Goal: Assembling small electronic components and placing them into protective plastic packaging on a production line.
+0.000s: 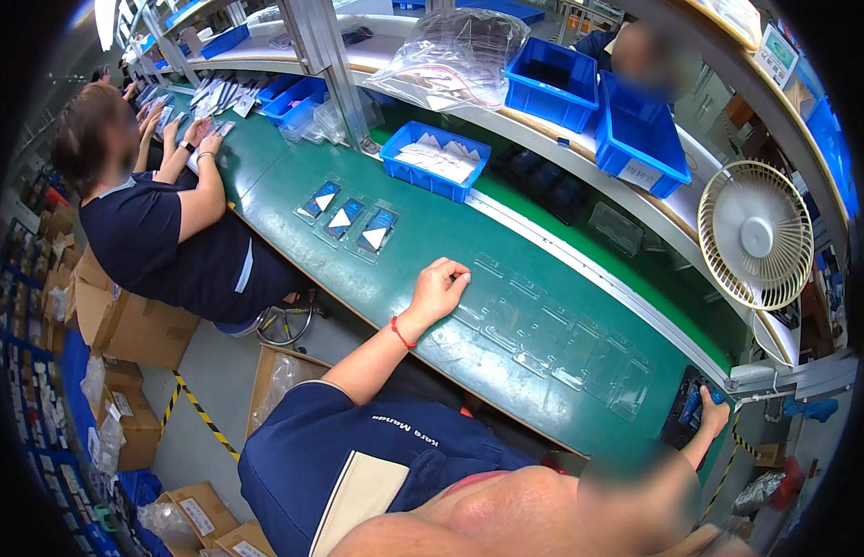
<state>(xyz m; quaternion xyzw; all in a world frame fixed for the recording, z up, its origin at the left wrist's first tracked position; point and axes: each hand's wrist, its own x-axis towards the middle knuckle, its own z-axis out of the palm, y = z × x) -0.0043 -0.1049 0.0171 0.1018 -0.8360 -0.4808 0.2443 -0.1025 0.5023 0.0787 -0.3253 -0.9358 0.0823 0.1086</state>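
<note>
My left hand, a red cord bracelet at its wrist, is over the green table beside a row of several clear plastic blister shells. Its fingers are curled together; whatever they may hold is too small to make out. At the far right, my right hand reaches into a black tray, with its fingers closed on a flat blue piece. Left of my left hand lie three clear shells holding blue pieces, each with a white paper triangle on top.
A blue bin of white papers stands at the table's back. Above it, a shelf carries blue bins, a clear plastic bag and a fan. A co-worker sits at the left. Cardboard boxes stand on the floor.
</note>
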